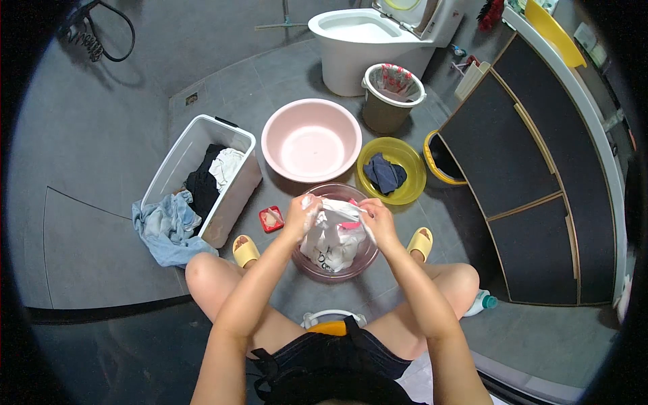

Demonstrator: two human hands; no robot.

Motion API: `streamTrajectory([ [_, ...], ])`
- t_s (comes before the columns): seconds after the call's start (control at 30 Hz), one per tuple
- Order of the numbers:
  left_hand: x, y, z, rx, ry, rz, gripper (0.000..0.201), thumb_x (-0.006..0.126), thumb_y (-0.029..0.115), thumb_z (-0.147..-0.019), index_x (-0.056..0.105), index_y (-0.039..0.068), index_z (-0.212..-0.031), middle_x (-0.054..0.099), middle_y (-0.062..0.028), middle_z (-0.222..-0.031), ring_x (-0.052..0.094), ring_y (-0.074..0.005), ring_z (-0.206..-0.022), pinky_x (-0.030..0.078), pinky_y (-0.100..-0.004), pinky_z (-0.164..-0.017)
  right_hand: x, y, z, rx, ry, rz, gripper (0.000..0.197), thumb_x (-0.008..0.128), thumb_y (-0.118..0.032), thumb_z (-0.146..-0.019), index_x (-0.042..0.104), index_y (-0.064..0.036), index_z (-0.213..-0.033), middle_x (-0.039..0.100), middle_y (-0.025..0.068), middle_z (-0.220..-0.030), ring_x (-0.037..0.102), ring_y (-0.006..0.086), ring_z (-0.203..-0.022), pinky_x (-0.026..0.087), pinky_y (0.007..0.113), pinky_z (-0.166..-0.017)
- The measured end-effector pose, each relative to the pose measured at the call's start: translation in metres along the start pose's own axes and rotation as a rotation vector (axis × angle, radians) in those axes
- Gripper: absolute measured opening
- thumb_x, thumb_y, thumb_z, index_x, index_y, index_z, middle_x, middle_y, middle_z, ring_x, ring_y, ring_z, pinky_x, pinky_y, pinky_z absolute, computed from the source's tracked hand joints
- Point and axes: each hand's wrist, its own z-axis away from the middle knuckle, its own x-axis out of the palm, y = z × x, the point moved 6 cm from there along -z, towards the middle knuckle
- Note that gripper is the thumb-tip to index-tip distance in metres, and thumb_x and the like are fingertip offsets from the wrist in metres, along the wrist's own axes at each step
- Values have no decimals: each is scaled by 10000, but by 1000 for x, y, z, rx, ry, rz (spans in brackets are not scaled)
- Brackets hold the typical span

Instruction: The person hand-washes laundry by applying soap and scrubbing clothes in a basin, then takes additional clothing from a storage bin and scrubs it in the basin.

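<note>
Person sits low, bare knees spread, feet in yellow slippers (247,254) either side of a translucent mauve basin (369,258). Near right, by the knee: white bottle (478,306) with teal cap, lying tilted, partly hidden by the leg.

Both hands are over the basin's far half, a little apart, each clamped on the same white garment (332,248). Left hand (303,217) grips its left upper part; right hand (378,221) pinches the right upper part, cloth stretched between them. Garment shows dark print and pink patches; its lower part hangs down into the basin. White stuff on the left hand, suds or cloth, cannot tell which.

Just left of the basin: red soap dish (264,223) with a pale bar (273,217) in it. Farther left, white storage bin (233,219) holding black clothing (202,182) and a white cloth (227,166); light-blue denim (165,229) drapes over its near left corner.

Beyond the mauve basin, to the right: yellow basin (413,181) with a bunched navy cloth (385,174). Pink basin (270,145) sits left of it, farther back. Dark cabinet (506,148) along the right, yellow-rimmed container (430,162) beside it. Far: lined trash can (385,113), then white toilet (341,61).
</note>
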Motion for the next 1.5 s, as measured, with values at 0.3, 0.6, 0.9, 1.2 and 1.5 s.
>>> streamTrajectory([
  [0.3, 27, -19, -6, -73, -228, -18, 367, 591, 384, -781, 590, 21, -827, 577, -21, -759, 497, -88, -647, 390, -244, -539, 23, 12, 7, 684, 58, -921, 216, 442, -158, -803, 554, -24, -931, 553, 36, -764, 516, 122, -661, 414, 228, -599],
  [0.6, 72, 43, 56, 730, 106, -413, 155, 618, 170, -739, 574, 39, -669, 553, -119, -587, 541, -239, -508, 420, -332, -501, 61, 15, 24, 872, 25, -1176, 227, 527, -233, -840, 572, -25, -918, 561, 18, -796, 518, 97, -681, 423, 236, -603],
  [0.9, 65, 49, 42, 835, 231, -657, 215, 558, 223, -773, 588, 71, -623, 541, -124, -547, 539, -299, -497, 410, -375, -452, 61, -15, 29, 815, 51, -1255, 196, 476, -194, -857, 562, -48, -956, 566, 13, -819, 540, 102, -719, 433, 227, -604],
  [1.2, 57, 51, 33, 854, 240, -540, 303, 543, 204, -808, 551, 7, -577, 528, -178, -555, 528, -333, -507, 391, -370, -468, 67, -12, 35, 907, -79, -1271, 209, 490, -235, -850, 563, -70, -957, 575, 7, -779, 559, 113, -672, 442, 232, -548],
  [1.5, 36, -5, 2, -300, -430, -96, 404, 624, 385, -751, 603, 23, -932, 600, -63, -849, 528, -125, -774, 418, -252, -666, 52, 7, 14, 918, -149, -1258, 258, 532, -348, -821, 560, -101, -889, 550, -10, -684, 495, 80, -549, 367, 225, -432],
])
